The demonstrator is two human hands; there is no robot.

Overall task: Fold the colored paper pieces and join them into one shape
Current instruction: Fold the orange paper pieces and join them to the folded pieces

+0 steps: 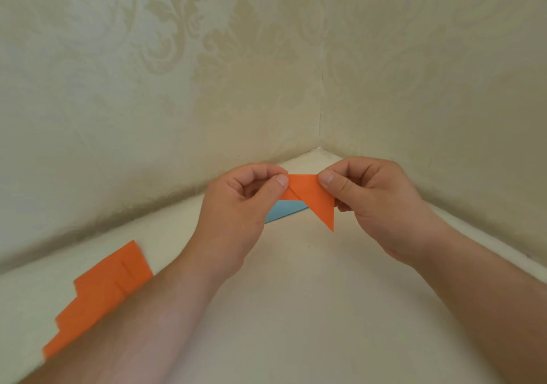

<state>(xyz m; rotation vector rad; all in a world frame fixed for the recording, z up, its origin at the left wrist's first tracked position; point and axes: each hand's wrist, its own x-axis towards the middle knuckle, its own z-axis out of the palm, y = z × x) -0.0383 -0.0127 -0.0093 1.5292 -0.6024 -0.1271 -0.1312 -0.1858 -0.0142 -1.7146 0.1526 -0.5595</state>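
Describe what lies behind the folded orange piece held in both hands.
Behind the folded orange piece, a light blue paper shows below its left half. The piece and the left hand cover most of it, so its full shape is hidden.

A home room, by its look; damask-patterned wallpaper [183,43] meets at a corner above a cream surface [296,294].

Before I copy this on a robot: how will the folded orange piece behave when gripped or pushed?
The orange piece is probably very light: the left hand and right hand hold it up by fingertip pinches alone. Its layered folds likely make it stiffer than a flat sheet; the free point hangs straight. A hard squeeze would likely crease it, and pushed on the table it would likely slide.
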